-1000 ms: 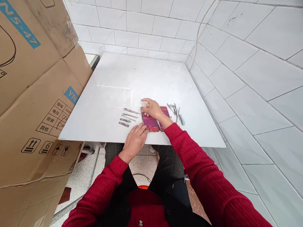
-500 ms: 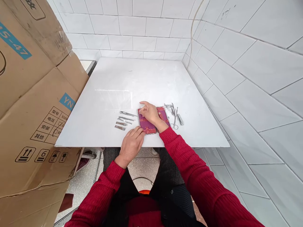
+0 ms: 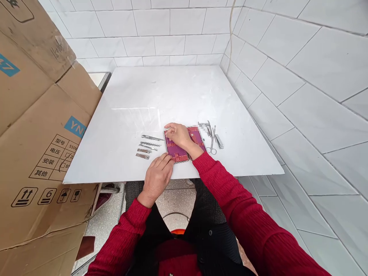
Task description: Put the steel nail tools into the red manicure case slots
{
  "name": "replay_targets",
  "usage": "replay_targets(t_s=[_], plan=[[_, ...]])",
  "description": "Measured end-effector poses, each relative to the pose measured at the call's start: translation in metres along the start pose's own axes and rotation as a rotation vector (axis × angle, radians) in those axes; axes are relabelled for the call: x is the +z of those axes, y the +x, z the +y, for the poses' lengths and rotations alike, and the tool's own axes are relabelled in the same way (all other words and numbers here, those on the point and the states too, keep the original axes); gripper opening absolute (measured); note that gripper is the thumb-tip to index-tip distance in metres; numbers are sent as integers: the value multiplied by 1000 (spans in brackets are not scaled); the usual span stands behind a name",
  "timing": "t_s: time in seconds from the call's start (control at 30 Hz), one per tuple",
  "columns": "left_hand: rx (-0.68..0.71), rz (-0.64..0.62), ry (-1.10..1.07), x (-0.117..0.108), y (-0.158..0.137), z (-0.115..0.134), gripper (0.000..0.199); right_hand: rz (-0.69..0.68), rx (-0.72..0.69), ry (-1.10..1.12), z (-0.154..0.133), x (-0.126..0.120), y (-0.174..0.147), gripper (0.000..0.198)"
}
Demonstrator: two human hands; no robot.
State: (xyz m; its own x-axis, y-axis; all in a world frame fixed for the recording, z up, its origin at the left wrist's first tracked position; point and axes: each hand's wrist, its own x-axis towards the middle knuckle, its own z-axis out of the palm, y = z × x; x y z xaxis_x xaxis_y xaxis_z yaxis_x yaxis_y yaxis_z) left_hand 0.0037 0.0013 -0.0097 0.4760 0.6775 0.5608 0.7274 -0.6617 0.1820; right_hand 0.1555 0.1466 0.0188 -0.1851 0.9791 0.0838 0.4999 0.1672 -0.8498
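An open manicure case (image 3: 179,157) with a purple lining, red trim and a row of orange loops lies on the table near its front edge. My left hand (image 3: 158,172) is at its near left corner, fingers closed together on the edge. Over the left half of the case is my right hand (image 3: 179,136), thumb and index finger pinched near the far left corner. Whatever thin thing the pinch holds is too small to make out. Left of the case are slim metal tools (image 3: 151,138) and two nail clippers (image 3: 143,156). On its right lie small scissors (image 3: 212,149) and a larger nail clipper (image 3: 219,141).
A white table (image 3: 172,92) spreads out before me, against a tiled wall (image 3: 152,23). Tall cardboard boxes (image 3: 34,126) stand close on the left. Another tiled wall (image 3: 316,99) bounds the right side, with a pale cable (image 3: 230,34) in the corner.
The view has shifted slightly. My right hand remains pinched over the case's left half, and my left hand stays at the near corner. The tools lie as before.
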Motion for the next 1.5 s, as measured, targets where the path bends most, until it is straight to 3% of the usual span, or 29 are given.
replay_targets(t_s=[0.27, 0.5, 0.93, 1.5], plan=[[-1, -4, -10, 0, 1, 0, 31, 18, -36, -122, -5, -4, -4, 27], [10, 6, 18, -1, 1, 0, 28, 51, -148, -330, -6, -4, -10, 33], [4, -3, 30, 0, 1, 1, 27, 29, -139, -537, -11, -2, -19, 35], [15, 29, 30, 0, 0, 3, 24, 51, -121, -534, -12, 1, -22, 24]])
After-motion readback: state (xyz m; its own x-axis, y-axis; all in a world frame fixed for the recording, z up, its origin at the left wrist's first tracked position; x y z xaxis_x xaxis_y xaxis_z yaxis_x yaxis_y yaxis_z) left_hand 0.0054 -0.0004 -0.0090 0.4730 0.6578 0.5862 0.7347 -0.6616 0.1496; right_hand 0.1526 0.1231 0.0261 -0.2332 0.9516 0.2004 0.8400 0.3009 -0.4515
